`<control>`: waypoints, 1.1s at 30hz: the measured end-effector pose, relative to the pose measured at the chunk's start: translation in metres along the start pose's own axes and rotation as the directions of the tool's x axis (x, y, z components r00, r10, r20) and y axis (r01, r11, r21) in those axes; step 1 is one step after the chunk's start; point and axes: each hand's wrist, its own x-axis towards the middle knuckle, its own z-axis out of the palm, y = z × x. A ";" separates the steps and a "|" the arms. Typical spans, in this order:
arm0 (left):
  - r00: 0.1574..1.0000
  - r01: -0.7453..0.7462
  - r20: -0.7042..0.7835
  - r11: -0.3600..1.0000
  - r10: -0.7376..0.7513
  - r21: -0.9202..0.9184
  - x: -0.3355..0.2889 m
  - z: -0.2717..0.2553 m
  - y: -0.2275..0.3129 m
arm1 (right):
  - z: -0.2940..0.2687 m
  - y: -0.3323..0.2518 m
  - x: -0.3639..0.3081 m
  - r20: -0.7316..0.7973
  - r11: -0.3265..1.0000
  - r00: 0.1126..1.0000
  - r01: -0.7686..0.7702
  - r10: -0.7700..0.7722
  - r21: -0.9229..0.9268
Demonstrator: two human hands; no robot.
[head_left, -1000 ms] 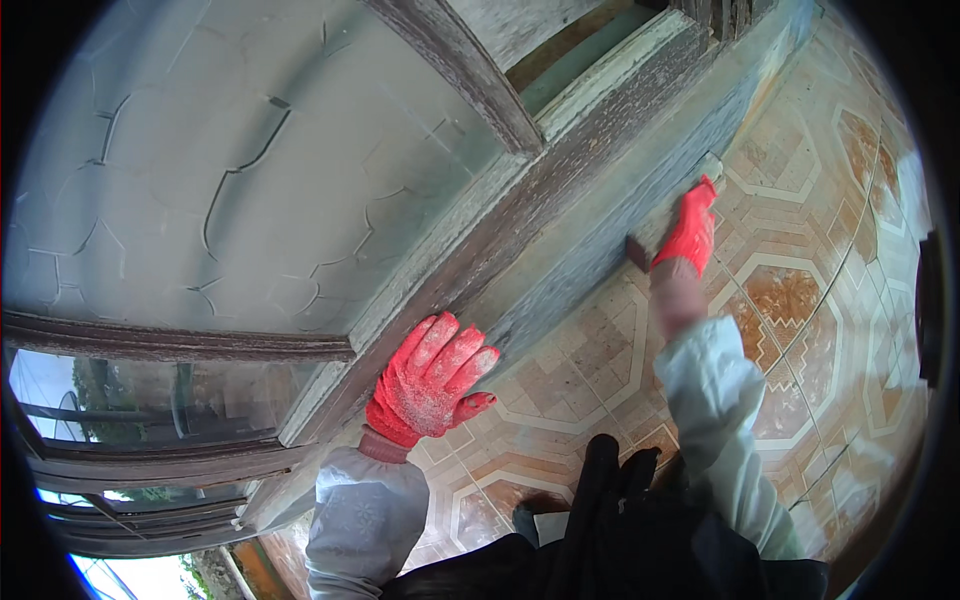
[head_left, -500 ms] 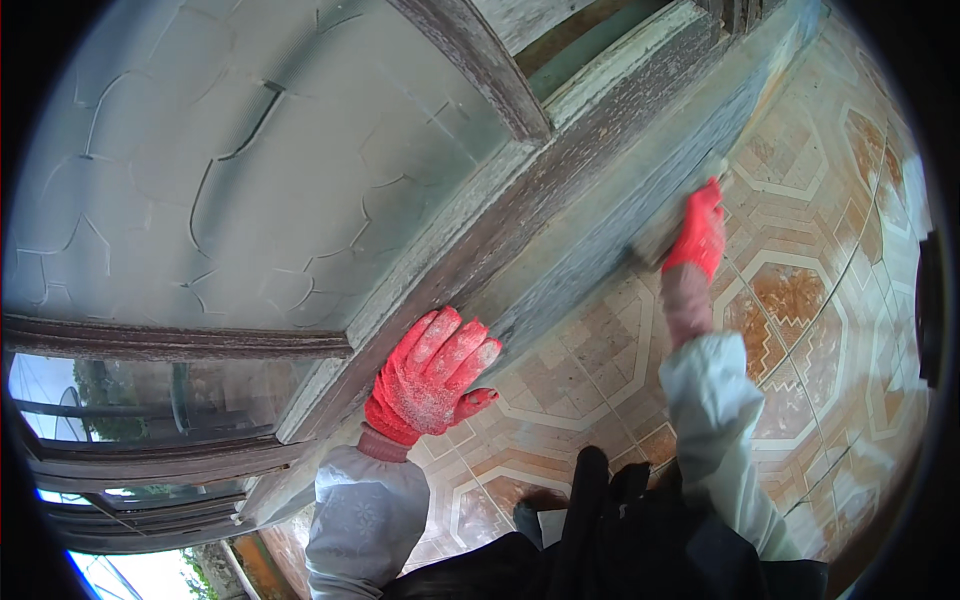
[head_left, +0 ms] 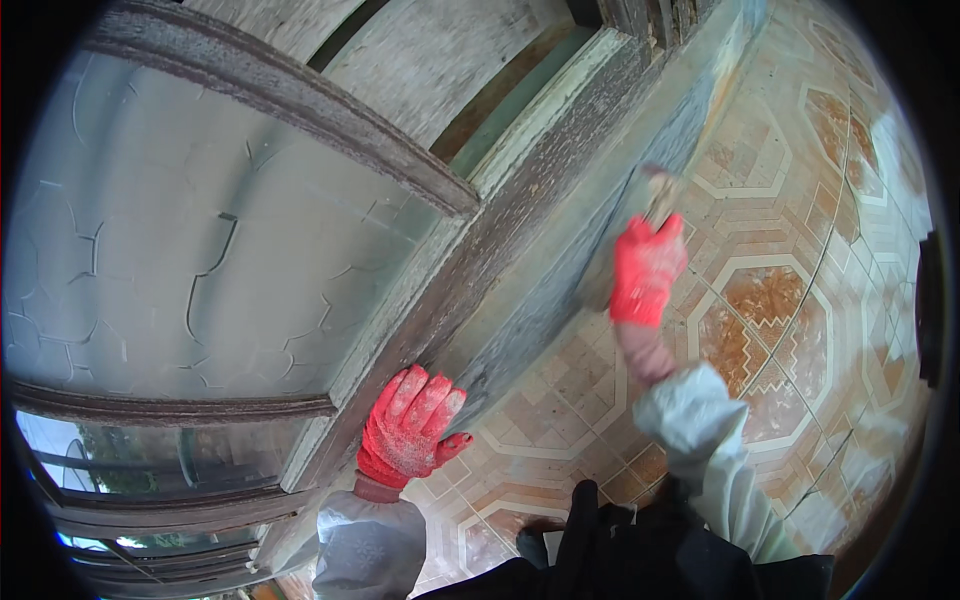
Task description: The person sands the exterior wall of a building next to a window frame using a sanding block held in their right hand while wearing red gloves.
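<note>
My left hand (head_left: pixel 408 425), in a dusty red work glove, lies with its fingers stretched out on the weathered wooden frame (head_left: pixel 440 290). My right hand (head_left: pixel 648 265), also in a red glove, is closed on a trowel (head_left: pixel 596 285) with a flat greyish blade. Motion blurs the blade, and the glove hides most of the grip, though a pale handle end (head_left: pixel 660 195) juts past the fingers. The blade lies against the low ledge below the frame, along its wet-looking grey face (head_left: pixel 560 315).
Patterned floor tiles (head_left: pixel 770 300) stretch to the right, with pale smears on some. Textured glass panes (head_left: pixel 180 240) in worn wooden bars fill the left side. A dark object (head_left: pixel 928 305) stands at the far right edge.
My right hand has drawn the trowel back along the ledge, down and to the left. My left hand keeps its place on the frame while the whole view has shifted.
</note>
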 end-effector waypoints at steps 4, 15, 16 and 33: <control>0.999 -0.028 0.027 0.999 0.029 -0.029 0.015 0.007 0.007 | -0.004 0.018 0.122 -0.186 0.985 0.968 -0.173 0.167 -0.018; 0.978 -0.166 0.113 0.983 0.175 -0.083 0.009 -0.017 -0.009 | -0.049 -0.044 0.002 0.033 0.837 0.841 0.534 -0.541 0.120; 0.979 -0.182 0.078 0.978 0.191 -0.107 0.010 -0.007 -0.010 | -0.050 -0.050 0.035 -0.029 0.847 0.848 0.531 -0.530 0.040; 0.971 -0.225 0.004 0.913 0.241 -0.342 0.003 0.003 -0.018 | -0.031 -0.015 -0.213 0.083 0.950 0.974 0.184 -0.211 0.254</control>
